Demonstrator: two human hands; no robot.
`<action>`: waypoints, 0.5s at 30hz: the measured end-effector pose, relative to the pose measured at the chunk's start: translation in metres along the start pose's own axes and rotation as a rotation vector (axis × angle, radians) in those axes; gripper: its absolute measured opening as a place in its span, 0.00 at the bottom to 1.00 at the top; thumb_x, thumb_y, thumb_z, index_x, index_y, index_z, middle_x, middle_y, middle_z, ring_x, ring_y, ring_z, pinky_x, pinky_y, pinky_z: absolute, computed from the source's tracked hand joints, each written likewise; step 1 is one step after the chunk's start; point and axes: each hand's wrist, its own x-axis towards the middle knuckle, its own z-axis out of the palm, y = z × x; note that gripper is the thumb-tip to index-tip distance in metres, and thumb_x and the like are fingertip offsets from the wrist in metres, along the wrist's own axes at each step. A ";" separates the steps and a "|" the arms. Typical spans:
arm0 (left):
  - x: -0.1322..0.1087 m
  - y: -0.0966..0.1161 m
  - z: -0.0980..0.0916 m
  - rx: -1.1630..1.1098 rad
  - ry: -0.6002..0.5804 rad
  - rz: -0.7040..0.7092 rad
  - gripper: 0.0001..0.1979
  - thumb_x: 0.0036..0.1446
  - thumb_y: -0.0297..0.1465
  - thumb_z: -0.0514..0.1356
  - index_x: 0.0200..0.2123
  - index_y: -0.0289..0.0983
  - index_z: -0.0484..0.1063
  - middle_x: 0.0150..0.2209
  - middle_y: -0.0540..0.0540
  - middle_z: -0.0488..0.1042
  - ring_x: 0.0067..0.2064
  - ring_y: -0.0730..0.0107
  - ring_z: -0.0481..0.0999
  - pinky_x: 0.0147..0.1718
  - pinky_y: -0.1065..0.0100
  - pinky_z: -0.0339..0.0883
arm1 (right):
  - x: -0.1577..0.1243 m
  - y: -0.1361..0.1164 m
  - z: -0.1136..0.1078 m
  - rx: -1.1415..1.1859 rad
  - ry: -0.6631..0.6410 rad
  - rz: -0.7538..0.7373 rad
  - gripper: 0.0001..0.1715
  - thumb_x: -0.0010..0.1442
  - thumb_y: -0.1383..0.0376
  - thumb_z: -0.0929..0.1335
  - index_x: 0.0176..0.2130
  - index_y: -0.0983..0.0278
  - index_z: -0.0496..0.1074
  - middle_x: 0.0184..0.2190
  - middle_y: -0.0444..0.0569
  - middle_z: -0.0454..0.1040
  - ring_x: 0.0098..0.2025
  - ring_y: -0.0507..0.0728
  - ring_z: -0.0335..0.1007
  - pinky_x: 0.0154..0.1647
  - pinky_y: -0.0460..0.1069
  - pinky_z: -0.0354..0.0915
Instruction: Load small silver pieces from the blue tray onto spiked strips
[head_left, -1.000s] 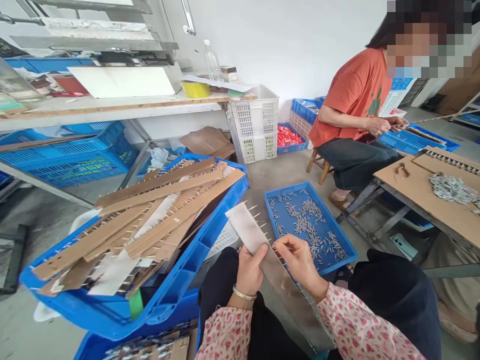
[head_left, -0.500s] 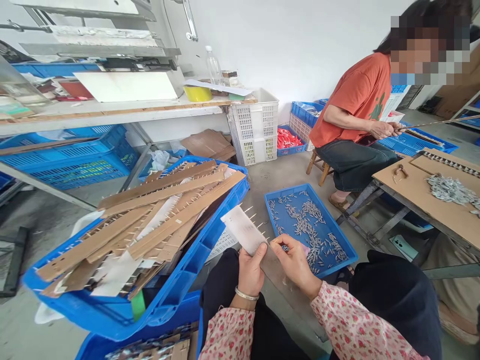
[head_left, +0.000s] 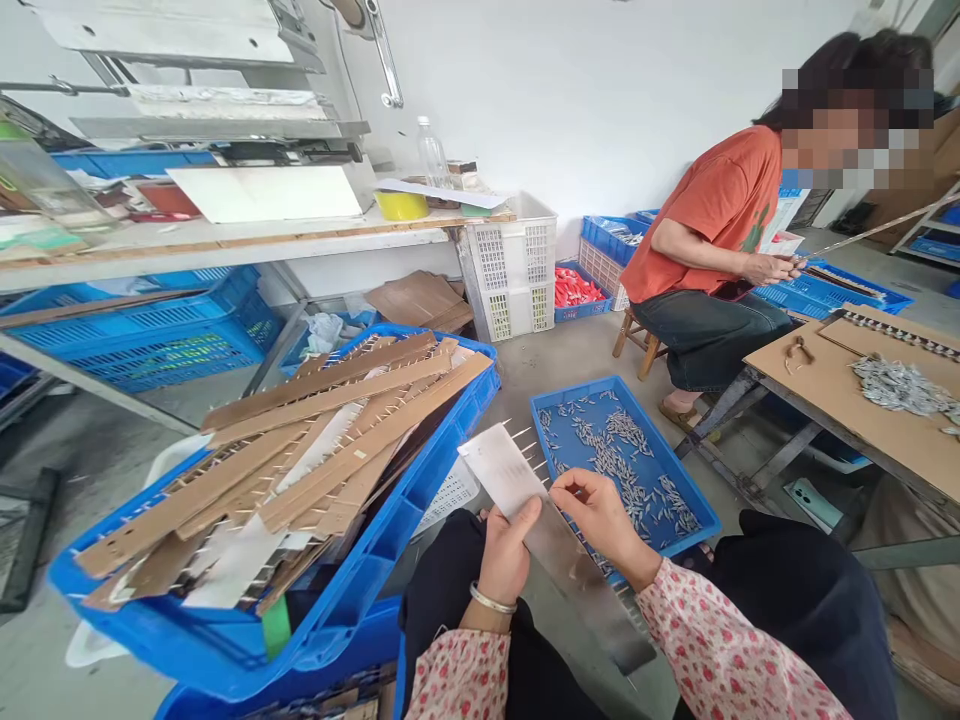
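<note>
My left hand [head_left: 510, 550] grips a long, pale flat strip [head_left: 506, 470], thumb on its face. Short thin pins [head_left: 525, 433] stick out in a row along its right edge. The strip slants down between my knees, its lower end darker and blurred. My right hand [head_left: 600, 515] is at that pinned edge, thumb and forefinger pinched together; what sits between the fingertips is too small to make out. Just beyond lies a shallow blue tray [head_left: 551, 400] with many small silvery pieces [head_left: 622, 450] scattered in it.
A blue crate [head_left: 420, 520] heaped with pinned cardboard strips [head_left: 375, 440] stands on my left, another crate [head_left: 352, 690] below it. A workbench [head_left: 300, 240] runs along the wall. At right, a co-worker [head_left: 705, 220] sits on a stool behind a low table [head_left: 817, 370] bearing pliers and silvery pieces.
The strip and both my hands have shifted slightly right, and more of the strip's lower part shows. My right hand stays pinched at its edge. The view has tilted up a little.
</note>
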 end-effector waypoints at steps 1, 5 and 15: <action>0.000 0.000 -0.001 0.033 -0.008 0.021 0.13 0.40 0.32 0.71 0.31 0.35 0.78 0.28 0.47 0.79 0.30 0.67 0.76 0.33 0.67 0.68 | -0.001 -0.001 0.000 -0.016 0.005 -0.018 0.11 0.57 0.63 0.67 0.26 0.64 0.73 0.23 0.43 0.71 0.25 0.51 0.65 0.26 0.44 0.60; 0.002 0.001 -0.003 0.118 -0.029 0.120 0.10 0.41 0.31 0.71 0.29 0.34 0.78 0.27 0.48 0.79 0.30 0.68 0.75 0.34 0.68 0.67 | -0.005 -0.003 0.000 -0.030 0.022 -0.067 0.10 0.57 0.64 0.66 0.25 0.63 0.71 0.25 0.44 0.71 0.28 0.52 0.66 0.29 0.45 0.61; 0.004 0.003 -0.002 -0.048 0.059 0.049 0.13 0.39 0.32 0.71 0.32 0.36 0.77 0.31 0.48 0.80 0.33 0.67 0.77 0.37 0.65 0.68 | 0.000 -0.007 -0.004 0.319 0.080 0.067 0.11 0.58 0.57 0.67 0.32 0.62 0.66 0.28 0.47 0.75 0.33 0.55 0.72 0.36 0.49 0.68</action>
